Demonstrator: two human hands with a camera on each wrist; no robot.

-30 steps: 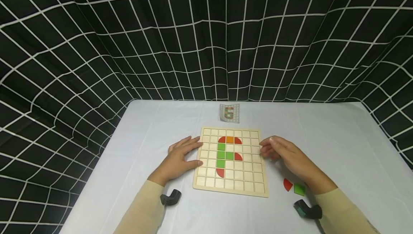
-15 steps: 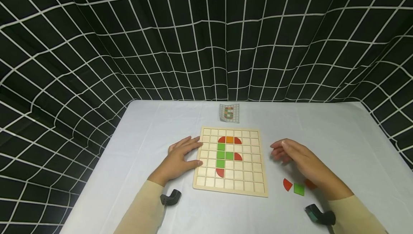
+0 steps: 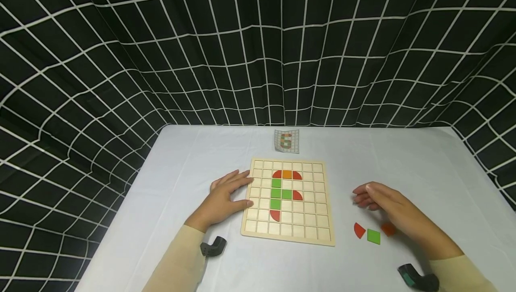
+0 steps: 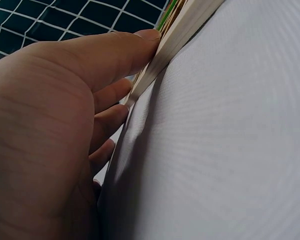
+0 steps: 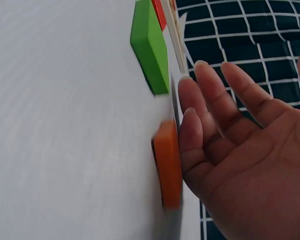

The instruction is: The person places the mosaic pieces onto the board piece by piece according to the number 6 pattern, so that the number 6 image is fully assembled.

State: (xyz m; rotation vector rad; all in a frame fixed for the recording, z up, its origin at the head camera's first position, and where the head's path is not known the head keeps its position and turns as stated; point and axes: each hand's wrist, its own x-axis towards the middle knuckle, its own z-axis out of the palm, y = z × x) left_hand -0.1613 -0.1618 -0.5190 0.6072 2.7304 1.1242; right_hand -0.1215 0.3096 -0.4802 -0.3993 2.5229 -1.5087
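A wooden grid board (image 3: 306,229) lies on the white table, with red quarter-round, green square and orange square pieces set in its cells. My left hand (image 3: 221,200) rests at the board's left edge, its thumb and fingertips touching the rim, as the left wrist view also shows. To the right of the board, my right hand (image 3: 380,200) hovers over the table with loosely bent fingers and an empty palm. Below it lie a red quarter-round piece (image 3: 359,230), a green square piece (image 3: 373,236) and an orange piece (image 3: 388,229). The right wrist view shows the orange piece (image 5: 168,165) close by the fingers.
Behind the board lies a small printed pattern card (image 3: 286,141) showing a coloured figure on a grid. A black curtain (image 3: 270,45) with white grid lines stands around the table's back and sides. Each wrist carries a black camera mount (image 3: 213,246).
My right hand has moved from the board's right edge rightward and nearer to me, uncovering the orange piece. My left hand and the pieces on the board stay put.
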